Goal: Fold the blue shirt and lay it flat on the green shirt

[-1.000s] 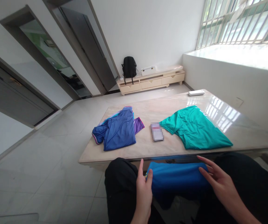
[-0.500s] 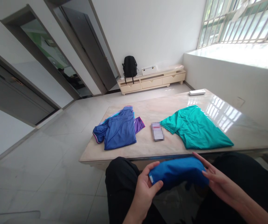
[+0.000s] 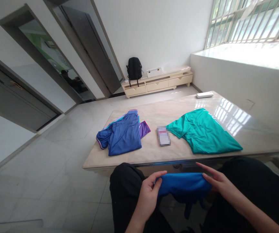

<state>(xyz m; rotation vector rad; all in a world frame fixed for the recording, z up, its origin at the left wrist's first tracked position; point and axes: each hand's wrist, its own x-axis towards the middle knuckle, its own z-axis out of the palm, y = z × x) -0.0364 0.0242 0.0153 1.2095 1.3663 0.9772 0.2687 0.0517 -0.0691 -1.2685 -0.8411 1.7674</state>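
A bright blue cloth garment [image 3: 184,184] is stretched between my hands, over my lap and just below the table's front edge. Its lower side sags, and dark ends dangle beneath; which kind of garment it is I cannot make out. My left hand [image 3: 149,191] pinches its left end between thumb and fingers. At the opposite end, my right hand [image 3: 218,181] grips the top corner, with the index finger stretched out away from the cloth. Beyond the hands, a folded dark blue shirt [image 3: 124,136] lies at the table's left, and a green shirt [image 3: 207,132] lies at the right.
The marble-topped table [image 3: 151,155] stands in front of my knees. On it are a pixelated phone-sized item [image 3: 163,136] between the shirts and a white oblong object [image 3: 204,94] at the far edge. A black backpack [image 3: 134,68] sits on a low cabinet [image 3: 157,85] by the wall.
The blue garment has been turned so its top edge is straighter and lower, with more cloth hanging beneath. My left thumb has moved up to the top edge.
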